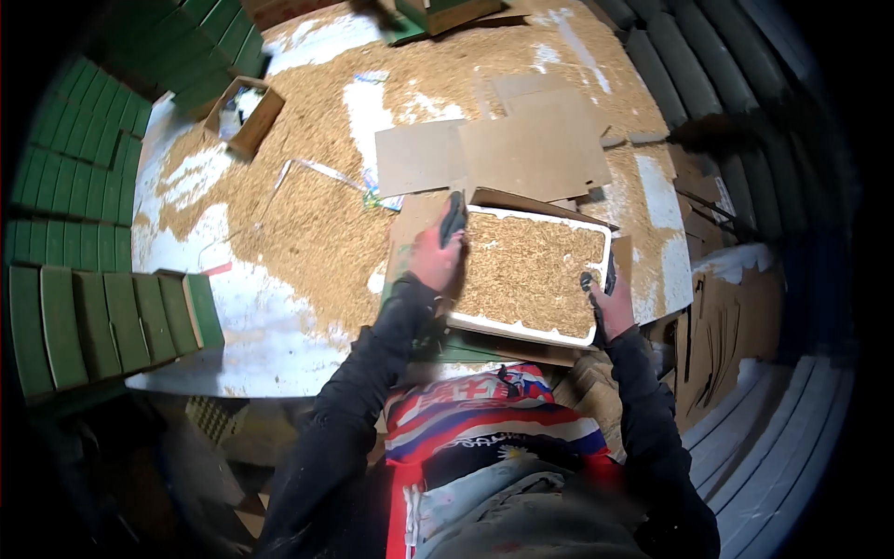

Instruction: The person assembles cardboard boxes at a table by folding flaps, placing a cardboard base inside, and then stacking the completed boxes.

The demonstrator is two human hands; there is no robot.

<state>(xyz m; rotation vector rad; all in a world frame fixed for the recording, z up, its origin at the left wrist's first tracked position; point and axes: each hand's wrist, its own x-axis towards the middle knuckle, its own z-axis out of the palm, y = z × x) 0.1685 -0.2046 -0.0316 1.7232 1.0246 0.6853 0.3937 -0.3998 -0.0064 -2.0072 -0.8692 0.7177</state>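
A shallow white-rimmed tray (535, 275), filled level with straw-coloured shavings, sits tilted slightly over an open cardboard box (533, 348) at the table's near edge. My left hand (438, 256), in a pinkish glove with dark fingertips, closes on the tray's left side; its fingers partly hide that edge. At the right side, my right hand (612, 306) grips the rim with the thumb over the top and the fingers outside. A box flap (540, 207) stands up behind the tray's far edge.
Shavings (307, 214) lie scattered over the white table (270, 326). Flat cardboard sheets (531, 140) lie beyond the tray. A small open carton (244, 116) stands far left. Green boxes (102, 317) are stacked along the left; dark filled sacks (684, 65) are piled at the far right.
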